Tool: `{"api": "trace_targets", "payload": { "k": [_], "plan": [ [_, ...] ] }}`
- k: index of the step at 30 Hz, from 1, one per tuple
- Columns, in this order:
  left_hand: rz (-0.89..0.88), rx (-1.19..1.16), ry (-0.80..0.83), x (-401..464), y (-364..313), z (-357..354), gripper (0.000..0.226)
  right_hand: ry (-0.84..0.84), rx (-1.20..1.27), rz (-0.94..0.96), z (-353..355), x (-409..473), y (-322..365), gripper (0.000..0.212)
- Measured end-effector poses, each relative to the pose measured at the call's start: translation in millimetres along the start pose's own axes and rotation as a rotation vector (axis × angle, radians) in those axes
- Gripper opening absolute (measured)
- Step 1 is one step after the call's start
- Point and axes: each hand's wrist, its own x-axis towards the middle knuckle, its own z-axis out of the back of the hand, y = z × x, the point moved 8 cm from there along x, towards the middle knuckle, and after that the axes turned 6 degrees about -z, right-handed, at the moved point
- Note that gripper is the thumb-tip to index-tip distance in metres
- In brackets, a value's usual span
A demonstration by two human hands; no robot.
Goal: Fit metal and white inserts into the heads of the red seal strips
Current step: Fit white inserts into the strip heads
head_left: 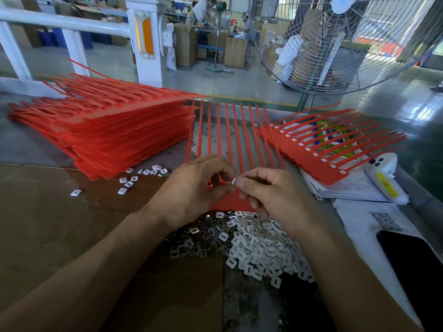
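Dozens of flat red strips [115, 130] lie stacked left; one comb-like sheet [230, 140] lies under both hands. Glinting metal frames [189, 240] and matte white squares [259, 245] heap nearby. Right hand [275, 200] pinches an insert [234, 181]; left hand [191, 190] curls onto the sheet

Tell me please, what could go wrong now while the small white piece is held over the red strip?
The right hand only pinches the white insert at its fingertips, so it may slip into the mixed insert pile below. The left hand hides the red strip's head, so misalignment may go unseen.
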Motion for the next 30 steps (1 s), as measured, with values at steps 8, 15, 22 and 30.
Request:
{"api": "trace_targets", "payload": {
  "k": [8,15,22,30],
  "plan": [
    [0.009,-0.047,-0.083,1,-1,7,0.01,0.024,0.101,-0.086,-3,1,-8,0.01],
    [-0.033,-0.061,-0.118,2,-7,8,0.005,0.071,0.358,-0.185,-7,5,-13,0.01],
    [-0.033,-0.053,-0.132,2,-9,8,0.014,0.046,0.353,-0.187,-6,6,-13,0.013],
    [-0.021,0.002,-0.104,1,-9,8,0.016,0.104,0.336,-0.111,-6,6,-10,0.013]
  ]
}}
